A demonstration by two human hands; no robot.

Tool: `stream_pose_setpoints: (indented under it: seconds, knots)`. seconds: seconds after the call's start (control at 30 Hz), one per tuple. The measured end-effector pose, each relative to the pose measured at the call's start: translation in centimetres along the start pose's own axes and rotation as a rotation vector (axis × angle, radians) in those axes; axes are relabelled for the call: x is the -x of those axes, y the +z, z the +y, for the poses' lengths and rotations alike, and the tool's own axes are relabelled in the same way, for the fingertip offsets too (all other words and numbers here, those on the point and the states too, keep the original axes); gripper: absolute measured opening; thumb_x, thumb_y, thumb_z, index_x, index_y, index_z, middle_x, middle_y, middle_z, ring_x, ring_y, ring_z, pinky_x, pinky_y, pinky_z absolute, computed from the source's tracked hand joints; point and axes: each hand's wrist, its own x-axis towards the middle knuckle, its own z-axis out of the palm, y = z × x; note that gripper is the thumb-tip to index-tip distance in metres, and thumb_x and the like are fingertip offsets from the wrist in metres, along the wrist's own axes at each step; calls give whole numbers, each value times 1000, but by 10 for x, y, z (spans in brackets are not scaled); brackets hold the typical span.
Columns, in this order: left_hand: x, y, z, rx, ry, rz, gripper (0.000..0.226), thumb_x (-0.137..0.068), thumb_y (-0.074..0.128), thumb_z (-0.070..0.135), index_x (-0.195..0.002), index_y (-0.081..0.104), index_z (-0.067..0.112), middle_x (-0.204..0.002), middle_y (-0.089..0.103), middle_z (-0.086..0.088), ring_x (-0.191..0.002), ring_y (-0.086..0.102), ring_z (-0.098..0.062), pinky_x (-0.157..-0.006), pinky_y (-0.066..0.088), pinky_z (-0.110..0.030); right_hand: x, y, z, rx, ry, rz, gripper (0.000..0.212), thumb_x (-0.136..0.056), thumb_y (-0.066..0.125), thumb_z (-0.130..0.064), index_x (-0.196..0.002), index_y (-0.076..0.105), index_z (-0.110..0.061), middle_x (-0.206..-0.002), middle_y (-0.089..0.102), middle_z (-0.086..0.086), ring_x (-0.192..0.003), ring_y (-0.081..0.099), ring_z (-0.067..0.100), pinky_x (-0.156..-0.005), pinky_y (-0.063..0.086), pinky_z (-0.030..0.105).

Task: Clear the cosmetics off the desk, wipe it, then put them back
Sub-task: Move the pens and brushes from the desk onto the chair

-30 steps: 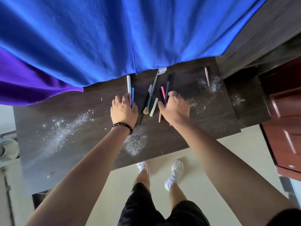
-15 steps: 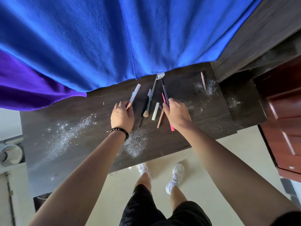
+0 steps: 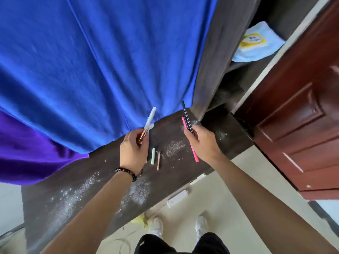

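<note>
Floor, nearest: white shoes (image 3: pixel 156 225) of the standing person on pale flooring; a white power strip (image 3: pixel 177 198) lies just under the near edge of the desk.
Surface (image 3: pixel 102 167): dark wood grain, running diagonally from lower left to upper right.
Powder (image 3: pixel 73 197): glittery white patches along the near left part, one patch between the two forearms, smaller traces further right.
Left wrist: dark beaded bracelet (image 3: pixel 128 174).
Left hand (image 3: pixel 133 153): raised above the surface, fingers curled round a white stick (image 3: pixel 151 116) that points up and away; a copper-coloured part shows at the fingertips. A thin blue item seems to sit beside it, mostly hidden.
Right hand (image 3: pixel 203 142): raised above the surface, fingers closed round a pink pen (image 3: pixel 193 151) and black pens (image 3: pixel 186 111); the pink end sticks out below the palm, the black tips point away.
Lying on surface, between the hands: mint stick (image 3: pixel 153 156) and tan pencil (image 3: pixel 158 161), side by side, near but apart, close to the left hand.
Behind the surface: blue cloth (image 3: pixel 110 61) hanging down to the far edge; purple cloth (image 3: pixel 27 149) at its left.
Right side: red-brown panelled door (image 3: pixel 302 116).
Farthest, upper right: light blue towel (image 3: pixel 256 43) with a yellow patch, resting on a shelf.
</note>
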Motion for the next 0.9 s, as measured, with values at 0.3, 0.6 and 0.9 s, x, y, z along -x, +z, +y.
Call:
stream_pose_setpoints:
  seconds: [0.3,0.6,0.9]
  knots:
    - [66,113,126,201,307,-470,13,-90,65,24,-102,64,29,-90,64,5,-78,59,-11,-78,46,-26,162,-149,62,147,352,403,19,-97,55,-39,-80,54,-32,-67,51,-10,-64,45,8,-59,28,23]
    - [278,205,268,304,672,-846,16,-91,62,20,-91,59,36,-84,60,12,-79,56,1,-68,37,-5,401,-271,137,200,722,769,28,-98,52,-46,-74,49,-33,-66,53,-8,-62,50,7,-56,36,18]
    - [548,309,375,359,782,-1069,11,-91,63,17,-95,61,28,-91,63,3,-80,58,-8,-66,39,-7,649,-385,218,177,830,949,20,-99,56,-33,-81,52,-29,-63,47,-14,-59,46,3,-56,27,16]
